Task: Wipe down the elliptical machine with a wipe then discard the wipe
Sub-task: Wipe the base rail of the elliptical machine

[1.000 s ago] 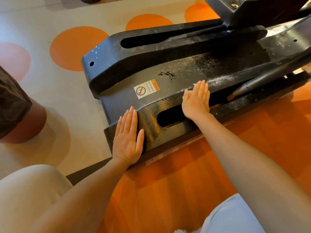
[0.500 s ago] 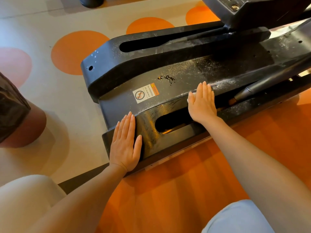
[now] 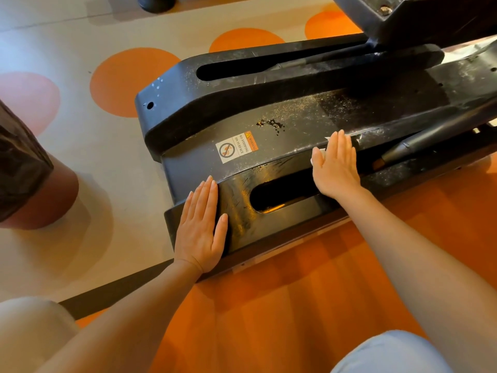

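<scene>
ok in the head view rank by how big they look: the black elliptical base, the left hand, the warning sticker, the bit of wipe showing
1. black elliptical base
2. left hand, though it sits nearest the camera
3. warning sticker
4. wipe, only small slivers showing beside the right hand

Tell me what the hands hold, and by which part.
Nothing is gripped. Right hand presses the wipe flat under its fingers; left hand rests flat on the elliptical.

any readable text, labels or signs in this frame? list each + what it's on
"WARNING": orange strip of the white and orange rectangular sticker on the black plastic elliptical base cover.
"NO STEPPING ON SURFACE": white part of that sticker.
A crossed-out circle pictogram sits beside the words.
No other text, brand or number is visible.
</scene>
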Action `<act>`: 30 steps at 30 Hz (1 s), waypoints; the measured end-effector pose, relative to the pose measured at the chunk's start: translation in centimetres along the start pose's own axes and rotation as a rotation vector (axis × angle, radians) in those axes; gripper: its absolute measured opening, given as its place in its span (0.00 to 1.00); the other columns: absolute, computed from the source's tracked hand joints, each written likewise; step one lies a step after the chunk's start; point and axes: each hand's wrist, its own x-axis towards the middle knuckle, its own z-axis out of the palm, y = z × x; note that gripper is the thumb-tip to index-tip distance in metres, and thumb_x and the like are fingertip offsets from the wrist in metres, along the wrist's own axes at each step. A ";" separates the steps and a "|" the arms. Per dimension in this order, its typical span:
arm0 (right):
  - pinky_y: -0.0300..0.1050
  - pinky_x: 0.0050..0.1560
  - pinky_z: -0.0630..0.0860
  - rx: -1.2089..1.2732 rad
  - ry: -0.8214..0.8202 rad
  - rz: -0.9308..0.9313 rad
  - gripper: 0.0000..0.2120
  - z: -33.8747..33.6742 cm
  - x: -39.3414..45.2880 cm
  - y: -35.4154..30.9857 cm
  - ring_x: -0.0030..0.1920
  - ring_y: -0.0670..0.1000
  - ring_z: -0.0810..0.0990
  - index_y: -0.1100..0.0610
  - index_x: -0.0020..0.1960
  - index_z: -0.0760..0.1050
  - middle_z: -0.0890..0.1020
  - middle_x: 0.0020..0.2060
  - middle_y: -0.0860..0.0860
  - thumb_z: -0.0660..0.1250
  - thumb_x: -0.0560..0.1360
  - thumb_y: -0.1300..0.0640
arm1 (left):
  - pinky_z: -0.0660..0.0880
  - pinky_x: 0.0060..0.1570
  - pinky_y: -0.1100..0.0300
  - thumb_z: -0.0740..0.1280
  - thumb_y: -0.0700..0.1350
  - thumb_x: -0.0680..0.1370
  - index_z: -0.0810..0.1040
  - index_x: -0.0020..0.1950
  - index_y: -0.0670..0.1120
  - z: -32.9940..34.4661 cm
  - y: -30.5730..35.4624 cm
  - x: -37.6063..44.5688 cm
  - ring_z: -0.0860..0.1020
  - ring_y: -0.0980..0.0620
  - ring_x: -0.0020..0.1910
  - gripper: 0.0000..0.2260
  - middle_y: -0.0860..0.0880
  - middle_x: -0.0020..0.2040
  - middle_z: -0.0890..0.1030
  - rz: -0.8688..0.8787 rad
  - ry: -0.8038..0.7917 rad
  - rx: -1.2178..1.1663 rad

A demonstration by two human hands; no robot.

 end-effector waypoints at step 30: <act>0.50 0.75 0.35 0.115 -0.046 0.158 0.32 -2.1 3.6 4.6 0.77 0.55 0.33 0.64 0.78 0.35 0.35 0.77 0.59 0.43 0.84 0.45 | 0.42 0.78 0.59 0.44 0.61 0.83 0.49 0.81 0.49 0.2 -0.3 0.0 0.48 0.53 0.80 0.29 0.53 0.82 0.50 -0.001 -0.012 0.012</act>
